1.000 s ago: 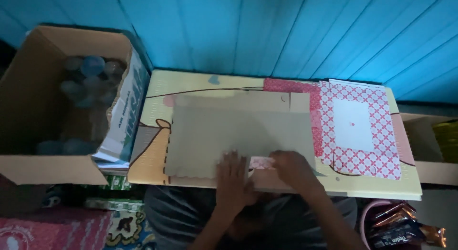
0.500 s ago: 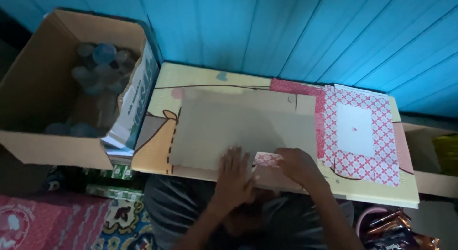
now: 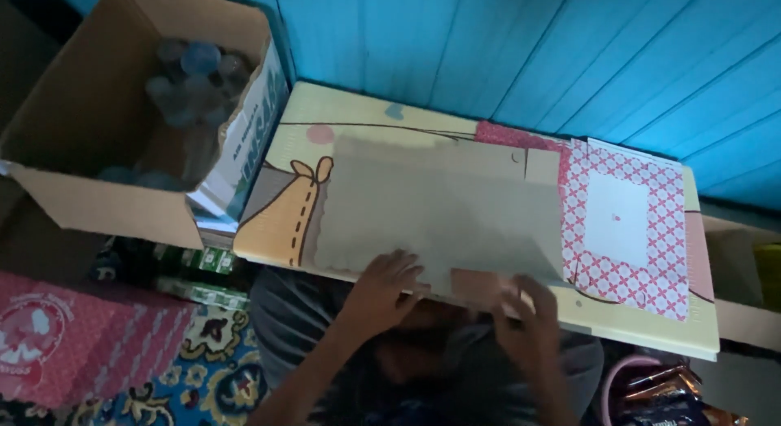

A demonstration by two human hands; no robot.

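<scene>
Both hands [image 3: 382, 288] [image 3: 525, 320] spread flat on grey cardboard [image 3: 439, 214] — yellow board [image 3: 277, 222], blue plank wall [image 3: 488, 52].

Open cardboard box [image 3: 98, 109] of probable bottles [image 3: 191, 76]

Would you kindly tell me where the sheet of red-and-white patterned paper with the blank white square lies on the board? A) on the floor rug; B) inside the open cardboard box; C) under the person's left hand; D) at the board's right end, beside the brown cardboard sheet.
D: the patterned paper lies flat at the right end of the board, right of the brown cardboard sheet.
</scene>
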